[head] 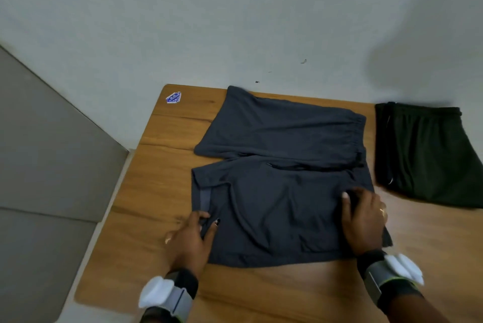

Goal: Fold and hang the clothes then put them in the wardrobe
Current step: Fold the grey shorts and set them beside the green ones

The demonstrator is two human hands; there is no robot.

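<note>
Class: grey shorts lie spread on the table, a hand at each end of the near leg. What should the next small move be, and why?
Probably lift the near leg and fold it over the far leg. The grey shorts lie open and flat, the left hand pinches the near hem and the right hand grips the waistband on the same side.
</note>
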